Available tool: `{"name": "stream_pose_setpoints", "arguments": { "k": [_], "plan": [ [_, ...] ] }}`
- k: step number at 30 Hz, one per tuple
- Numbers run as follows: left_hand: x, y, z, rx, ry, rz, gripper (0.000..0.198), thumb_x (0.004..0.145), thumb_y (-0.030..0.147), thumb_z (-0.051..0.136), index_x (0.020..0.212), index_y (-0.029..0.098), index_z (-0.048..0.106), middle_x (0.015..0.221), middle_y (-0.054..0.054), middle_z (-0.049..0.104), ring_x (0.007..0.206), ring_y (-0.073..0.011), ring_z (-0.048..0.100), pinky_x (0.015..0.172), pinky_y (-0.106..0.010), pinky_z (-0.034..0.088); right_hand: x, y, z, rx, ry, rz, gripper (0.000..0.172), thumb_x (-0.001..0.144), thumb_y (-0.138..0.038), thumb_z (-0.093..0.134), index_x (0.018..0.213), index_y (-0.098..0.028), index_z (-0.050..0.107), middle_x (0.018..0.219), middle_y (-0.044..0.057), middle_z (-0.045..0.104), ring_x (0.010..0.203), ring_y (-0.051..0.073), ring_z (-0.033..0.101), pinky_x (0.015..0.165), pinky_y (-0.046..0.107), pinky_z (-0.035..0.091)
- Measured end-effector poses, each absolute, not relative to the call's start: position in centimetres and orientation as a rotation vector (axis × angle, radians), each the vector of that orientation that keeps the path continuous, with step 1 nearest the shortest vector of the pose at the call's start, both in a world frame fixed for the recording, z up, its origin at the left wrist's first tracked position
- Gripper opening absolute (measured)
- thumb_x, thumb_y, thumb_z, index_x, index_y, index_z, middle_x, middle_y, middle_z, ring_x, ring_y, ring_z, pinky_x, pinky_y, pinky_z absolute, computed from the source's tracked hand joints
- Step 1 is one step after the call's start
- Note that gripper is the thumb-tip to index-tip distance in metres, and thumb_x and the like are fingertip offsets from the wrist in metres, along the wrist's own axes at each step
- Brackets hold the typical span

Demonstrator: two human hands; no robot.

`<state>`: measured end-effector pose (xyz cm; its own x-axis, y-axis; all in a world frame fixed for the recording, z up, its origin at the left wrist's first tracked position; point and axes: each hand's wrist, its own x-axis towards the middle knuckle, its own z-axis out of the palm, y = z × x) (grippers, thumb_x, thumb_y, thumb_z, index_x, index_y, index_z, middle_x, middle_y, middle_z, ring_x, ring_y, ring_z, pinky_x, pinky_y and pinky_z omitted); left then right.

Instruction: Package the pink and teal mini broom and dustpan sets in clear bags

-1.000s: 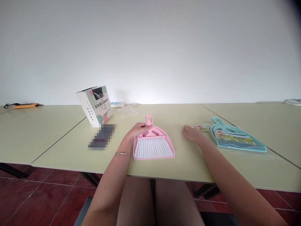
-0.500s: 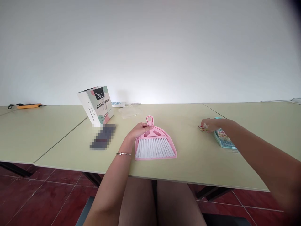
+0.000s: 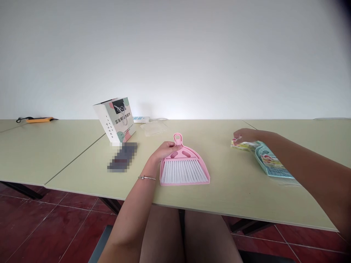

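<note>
Right forearm (image 3: 307, 171) blocks much of the teal dustpan (image 3: 263, 150) toward the table's (image 3: 219, 190) right end; elbow's cut off by frame. Right hand (image 3: 245, 135) blurry, fingertips on printed card (image 3: 236, 144) (can't confirm a pinch). Left hand's (image 3: 163, 149) fingers mostly hidden behind the pink dustpan-and-brush set (image 3: 184, 170). Dark item (image 3: 123, 157) left of it: pixelated, unidentifiable. Paper bag (image 3: 117, 120) fine print unreadable; bag covers one end of power strip (image 3: 141, 119), far edge.
</note>
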<state>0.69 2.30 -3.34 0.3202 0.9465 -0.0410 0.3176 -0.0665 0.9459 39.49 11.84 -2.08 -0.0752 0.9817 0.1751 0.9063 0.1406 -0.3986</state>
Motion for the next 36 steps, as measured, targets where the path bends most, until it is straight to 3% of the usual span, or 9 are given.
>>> {"name": "stream_pose_setpoints", "arguments": {
  "k": [4, 8, 13, 16, 19, 21, 24, 30, 36],
  "plan": [
    [0.8, 2.3, -3.3, 1.551, 1.199, 0.806, 0.043, 0.062, 0.056, 0.068, 0.068, 0.014, 0.059, 0.054, 0.003, 0.046, 0.05, -0.0089, 0.04, 0.052, -0.024, 0.028, 35.7, 10.5, 1.3, -1.696, -1.874, 0.41, 0.034, 0.062, -0.05, 0.071, 0.064, -0.021, 0.054, 0.073, 0.004, 0.064, 0.068, 0.019, 0.053, 0.063, 0.032, 0.037],
    [0.8, 2.2, -3.3, 1.496, 1.205, 0.827, 0.043, 0.062, 0.054, 0.069, 0.073, 0.013, 0.064, 0.058, 0.001, 0.054, 0.052, -0.0105, 0.047, 0.054, -0.025, 0.033, 29.9, 7.4, 3.4, -1.297, -1.685, 0.657, 0.042, 0.058, -0.058, 0.07, 0.073, -0.021, 0.056, 0.076, 0.005, 0.067, 0.068, 0.018, 0.055, 0.063, 0.031, 0.039],
    [0.7, 2.6, -3.7, 1.426, 1.195, 0.816, 0.04, 0.065, 0.051, 0.068, 0.074, 0.012, 0.065, 0.06, -0.002, 0.06, 0.056, -0.0132, 0.054, 0.055, -0.026, 0.038, 22.0, 2.4, 2.6, -1.095, -2.367, 1.112, 0.034, 0.069, -0.052, 0.062, 0.074, -0.018, 0.063, 0.076, 0.003, 0.065, 0.067, 0.016, 0.057, 0.06, 0.028, 0.04],
    [0.7, 2.9, -4.1, 1.397, 1.169, 0.807, 0.035, 0.066, 0.046, 0.069, 0.069, 0.012, 0.063, 0.059, -0.001, 0.06, 0.055, -0.0126, 0.054, 0.053, -0.025, 0.039, 18.4, 0.5, 0.9, -0.959, -2.722, 0.911, 0.027, 0.075, -0.046, 0.059, 0.066, -0.02, 0.056, 0.065, -0.003, 0.055, 0.058, 0.013, 0.047, 0.057, 0.027, 0.035],
    [0.8, 3.2, -4.3, 1.351, 1.142, 0.805, 0.024, 0.068, 0.036, 0.068, 0.067, 0.014, 0.061, 0.057, 0.001, 0.059, 0.052, -0.0111, 0.053, 0.05, -0.023, 0.039, 16.5, 0.0, -0.8, -0.914, -2.729, 0.596, 0.033, 0.07, -0.037, 0.066, 0.057, -0.019, 0.042, 0.07, -0.001, 0.05, 0.075, 0.017, 0.046, 0.073, 0.032, 0.033],
    [0.8, 3.3, -4.3, 1.336, 1.156, 0.803, 0.019, 0.067, 0.03, 0.068, 0.065, 0.014, 0.058, 0.054, 0.003, 0.056, 0.05, -0.01, 0.051, 0.048, -0.022, 0.038, 16.2, 0.1, -1.7, -0.933, -2.667, 0.435, 0.038, 0.065, -0.04, 0.071, 0.063, -0.02, 0.04, 0.082, 0.001, 0.052, 0.087, 0.022, 0.046, 0.077, 0.034, 0.032],
    [0.7, 3.3, -4.4, 1.331, 1.184, 0.793, 0.023, 0.065, 0.032, 0.071, 0.061, 0.014, 0.056, 0.052, 0.004, 0.054, 0.048, -0.0091, 0.049, 0.046, -0.022, 0.036, 16.6, 0.3, -2.8, -1.006, -2.542, 0.284, 0.046, 0.061, -0.049, 0.074, 0.073, -0.022, 0.039, 0.089, 0.002, 0.053, 0.089, 0.023, 0.045, 0.078, 0.035, 0.033],
    [0.6, 3.3, -4.3, 1.241, 1.244, 0.777, 0.037, 0.064, 0.046, 0.072, 0.074, 0.011, 0.063, 0.065, -0.006, 0.064, 0.056, -0.0155, 0.058, 0.053, -0.028, 0.042, 19.2, 0.0, -4.0, -1.179, -1.991, 0.361, 0.035, 0.075, -0.051, 0.059, 0.092, -0.024, 0.045, 0.102, 0.006, 0.053, 0.101, 0.026, 0.047, 0.088, 0.042, 0.034],
    [0.6, 3.4, -4.4, 1.088, 1.303, 0.938, 0.038, 0.066, 0.047, 0.071, 0.073, 0.01, 0.063, 0.073, -0.011, 0.068, 0.064, -0.0194, 0.062, 0.06, -0.031, 0.046, 21.8, 0.1, -5.3, -1.385, -1.177, 0.472, 0.066, 0.067, -0.057, 0.065, 0.117, -0.024, 0.037, 0.133, 0.012, 0.036, 0.122, 0.026, 0.039, 0.097, 0.041, 0.038]
  ]
}}
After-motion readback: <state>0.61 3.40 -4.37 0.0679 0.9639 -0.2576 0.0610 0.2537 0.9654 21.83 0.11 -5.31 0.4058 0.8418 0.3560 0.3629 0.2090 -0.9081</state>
